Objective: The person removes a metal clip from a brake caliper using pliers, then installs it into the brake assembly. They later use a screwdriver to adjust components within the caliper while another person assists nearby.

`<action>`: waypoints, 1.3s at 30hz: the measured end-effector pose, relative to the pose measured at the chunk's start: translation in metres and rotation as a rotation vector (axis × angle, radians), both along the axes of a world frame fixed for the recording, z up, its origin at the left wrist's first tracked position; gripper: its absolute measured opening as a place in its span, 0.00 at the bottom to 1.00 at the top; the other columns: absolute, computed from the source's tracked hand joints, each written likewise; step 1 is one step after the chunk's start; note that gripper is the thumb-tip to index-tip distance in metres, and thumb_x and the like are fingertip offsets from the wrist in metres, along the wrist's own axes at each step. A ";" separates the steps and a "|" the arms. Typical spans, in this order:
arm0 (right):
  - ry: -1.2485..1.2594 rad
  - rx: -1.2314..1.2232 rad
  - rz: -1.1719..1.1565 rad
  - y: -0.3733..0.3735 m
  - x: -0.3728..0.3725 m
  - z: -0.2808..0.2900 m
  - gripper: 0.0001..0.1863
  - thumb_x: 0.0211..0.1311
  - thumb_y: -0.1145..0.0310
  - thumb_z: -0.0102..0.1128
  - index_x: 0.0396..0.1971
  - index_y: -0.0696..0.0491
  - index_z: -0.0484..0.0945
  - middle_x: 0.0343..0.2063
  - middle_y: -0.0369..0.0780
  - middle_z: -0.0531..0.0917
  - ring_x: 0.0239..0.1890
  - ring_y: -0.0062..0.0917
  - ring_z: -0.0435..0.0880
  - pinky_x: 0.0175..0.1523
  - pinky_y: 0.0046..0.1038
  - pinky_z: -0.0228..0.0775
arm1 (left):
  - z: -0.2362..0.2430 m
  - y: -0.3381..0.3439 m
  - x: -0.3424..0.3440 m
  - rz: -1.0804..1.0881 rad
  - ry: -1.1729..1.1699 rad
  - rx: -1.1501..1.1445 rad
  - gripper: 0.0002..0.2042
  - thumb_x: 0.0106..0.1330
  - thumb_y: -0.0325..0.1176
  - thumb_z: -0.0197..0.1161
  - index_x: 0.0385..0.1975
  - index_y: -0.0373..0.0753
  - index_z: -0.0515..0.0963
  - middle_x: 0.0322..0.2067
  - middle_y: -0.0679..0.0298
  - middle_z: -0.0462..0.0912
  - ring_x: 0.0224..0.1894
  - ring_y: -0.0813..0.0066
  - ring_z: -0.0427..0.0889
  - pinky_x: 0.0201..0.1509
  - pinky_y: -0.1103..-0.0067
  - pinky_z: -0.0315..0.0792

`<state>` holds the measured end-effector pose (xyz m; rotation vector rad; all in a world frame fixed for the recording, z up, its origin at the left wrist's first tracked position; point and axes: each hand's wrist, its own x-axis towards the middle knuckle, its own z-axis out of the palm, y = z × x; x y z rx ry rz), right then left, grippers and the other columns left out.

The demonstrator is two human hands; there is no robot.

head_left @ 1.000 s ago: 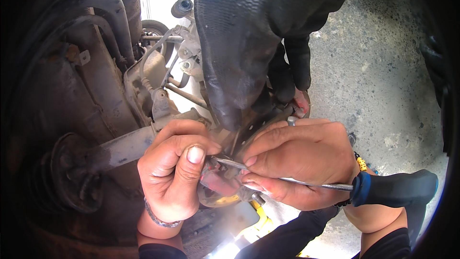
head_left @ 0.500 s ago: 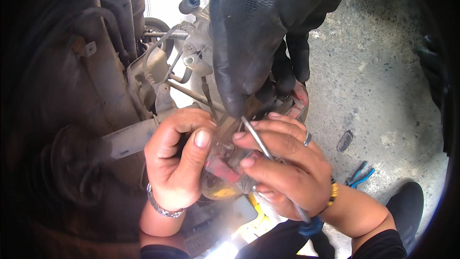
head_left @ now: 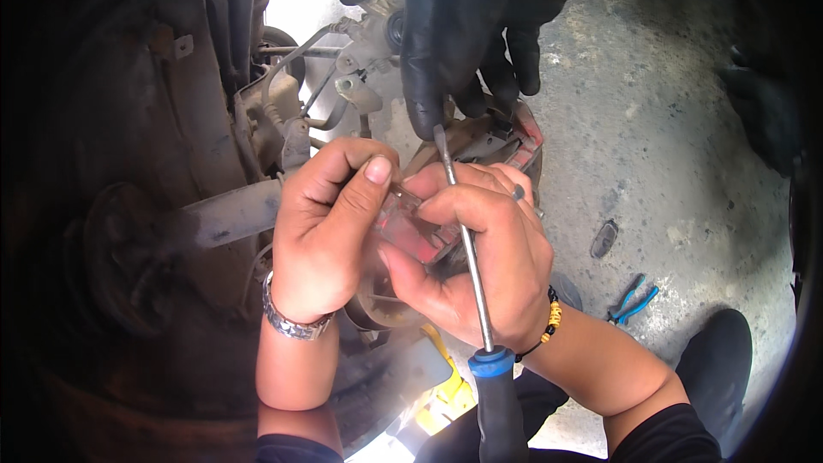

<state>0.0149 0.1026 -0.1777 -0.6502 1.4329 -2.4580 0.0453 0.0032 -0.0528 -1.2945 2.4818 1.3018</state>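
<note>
A dusty red and grey part (head_left: 417, 238), its exact kind unclear, is between my hands. My left hand (head_left: 333, 227) grips its left end, thumb on top and fingers curled. The thumb and fingers of my right hand (head_left: 489, 249) close on its right side. A long screwdriver (head_left: 471, 261) with a blue and black handle lies across my right hand; its shaft passes over the fingers and its tip points away from me. How that hand retains it is hidden. Just beyond the tip is another person's black-gloved hand (head_left: 471, 26), fingers pointing down.
To the left are a dusty axle tube (head_left: 236, 216) and vehicle underbody parts. A dirty assembly with a red piece (head_left: 525, 139) lies beyond my right hand. Blue-handled pliers (head_left: 633, 300) and a dark oval object (head_left: 604, 240) lie on the concrete floor (head_left: 669, 163). Something yellow (head_left: 447, 387) is below.
My right hand has shifted up and left, its thumb now spread along the red part. The screwdriver has swung more upright, its handle now fully exposed. The gloved hand has moved slightly up.
</note>
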 end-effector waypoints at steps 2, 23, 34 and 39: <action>-0.008 -0.005 0.030 0.002 -0.002 -0.001 0.24 0.44 0.71 0.74 0.42 0.57 0.73 0.39 0.44 0.80 0.39 0.38 0.81 0.50 0.39 0.67 | -0.001 -0.001 0.000 0.028 0.018 0.030 0.06 0.73 0.29 0.56 0.37 0.34 0.76 0.28 0.72 0.75 0.31 0.87 0.67 0.36 0.86 0.64; 0.038 -0.070 0.078 -0.009 -0.026 0.001 0.26 0.33 0.76 0.75 0.38 0.57 0.74 0.33 0.47 0.80 0.34 0.44 0.81 0.42 0.38 0.74 | 0.006 0.001 -0.006 0.045 -0.055 0.053 0.04 0.68 0.25 0.52 0.34 0.33 0.74 0.33 0.68 0.77 0.33 0.85 0.68 0.36 0.85 0.65; -0.087 -0.366 0.446 0.019 -0.054 -0.032 0.20 0.54 0.72 0.68 0.47 0.62 0.77 0.34 0.48 0.81 0.33 0.39 0.81 0.43 0.37 0.73 | 0.009 -0.008 -0.003 0.013 -0.075 0.136 0.12 0.58 0.32 0.52 0.36 0.31 0.75 0.40 0.59 0.74 0.40 0.74 0.74 0.47 0.81 0.68; -0.248 -0.325 0.484 0.022 -0.052 -0.029 0.11 0.53 0.77 0.65 0.38 0.59 0.81 0.27 0.43 0.83 0.30 0.36 0.85 0.36 0.33 0.75 | 0.008 0.004 -0.013 0.127 -0.081 0.155 0.13 0.60 0.34 0.53 0.36 0.30 0.75 0.39 0.59 0.72 0.32 0.80 0.72 0.39 0.85 0.66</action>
